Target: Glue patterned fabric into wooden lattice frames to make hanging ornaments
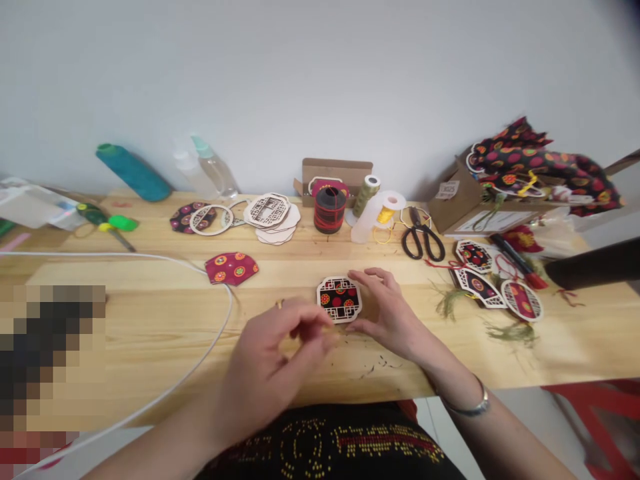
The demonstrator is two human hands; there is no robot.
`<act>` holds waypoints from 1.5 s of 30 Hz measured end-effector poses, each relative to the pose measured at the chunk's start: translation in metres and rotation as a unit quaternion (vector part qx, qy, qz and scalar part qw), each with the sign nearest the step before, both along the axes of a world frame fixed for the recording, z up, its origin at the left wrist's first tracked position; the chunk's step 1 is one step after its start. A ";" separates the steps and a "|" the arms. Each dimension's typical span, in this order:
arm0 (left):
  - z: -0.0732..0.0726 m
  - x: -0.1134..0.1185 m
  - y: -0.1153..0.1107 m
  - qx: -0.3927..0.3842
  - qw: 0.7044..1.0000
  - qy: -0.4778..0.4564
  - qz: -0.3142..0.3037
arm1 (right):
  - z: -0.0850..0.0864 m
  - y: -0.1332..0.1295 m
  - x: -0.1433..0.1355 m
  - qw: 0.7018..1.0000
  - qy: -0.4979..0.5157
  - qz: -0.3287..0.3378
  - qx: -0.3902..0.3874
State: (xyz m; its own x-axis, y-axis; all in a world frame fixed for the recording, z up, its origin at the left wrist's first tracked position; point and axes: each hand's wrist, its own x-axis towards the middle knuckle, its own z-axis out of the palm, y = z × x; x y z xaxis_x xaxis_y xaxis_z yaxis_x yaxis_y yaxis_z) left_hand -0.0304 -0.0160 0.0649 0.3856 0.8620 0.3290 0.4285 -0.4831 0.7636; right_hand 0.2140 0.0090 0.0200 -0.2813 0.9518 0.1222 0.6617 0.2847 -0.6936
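A small ornament [339, 300] with a pale wooden lattice frame over black, red and orange patterned fabric lies on the wooden table before me. My right hand [387, 308] is at its right side, index finger at the upper corner and thumb at the lower one, gripping it by the edges. Just left and in front of it hovers my left hand [283, 350], slightly blurred. Its thumb and fingers are curled into a pinch; whatever sits between the tips cannot be made out. A red patterned fabric piece [233, 267] lies further left.
Behind stand a red-black thread spool [330, 209], a white bottle [367, 220] and black scissors [423, 239]. Stacked lattice pieces [270, 212] lie left of them. Finished-looking ornaments [521, 299] and a cardboard box [453, 193] are at right. A white cable [220, 333] crosses the left side.
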 end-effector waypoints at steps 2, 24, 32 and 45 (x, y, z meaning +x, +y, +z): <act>-0.009 0.016 0.027 0.038 0.998 0.042 0.010 | -0.002 -0.001 0.001 1.000 0.010 -0.005 0.000; -0.064 0.027 0.046 0.051 0.980 0.192 0.024 | -0.010 0.002 0.005 0.999 -0.015 -0.013 0.026; -0.065 0.029 0.046 0.033 0.977 0.207 0.034 | -0.012 0.001 0.005 0.999 -0.006 -0.024 0.022; -0.066 0.029 0.044 0.018 0.976 0.213 0.038 | -0.013 0.000 0.004 0.999 -0.007 -0.029 0.013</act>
